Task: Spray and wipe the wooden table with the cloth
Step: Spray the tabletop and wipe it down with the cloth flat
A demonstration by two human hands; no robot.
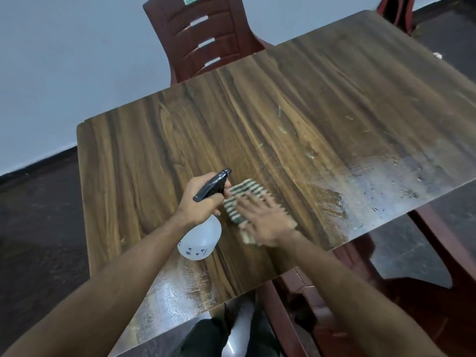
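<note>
The wooden table (257,112) fills the middle of the view, with wet patches near its right edge and near corner. My left hand (203,197) grips the black trigger head of a white spray bottle (202,240), held above the table with its nozzle pointing away from me. Beside it, my right hand (268,217) lies flat with spread fingers on a green-and-white striped cloth (244,193) and presses it onto the table top. The hand is blurred and hides much of the cloth.
A dark red plastic chair (206,37) stands at the table's far side. Another red chair (425,253) sits by the right edge, and a further one (296,305) is close to me. The floor (38,228) is dark.
</note>
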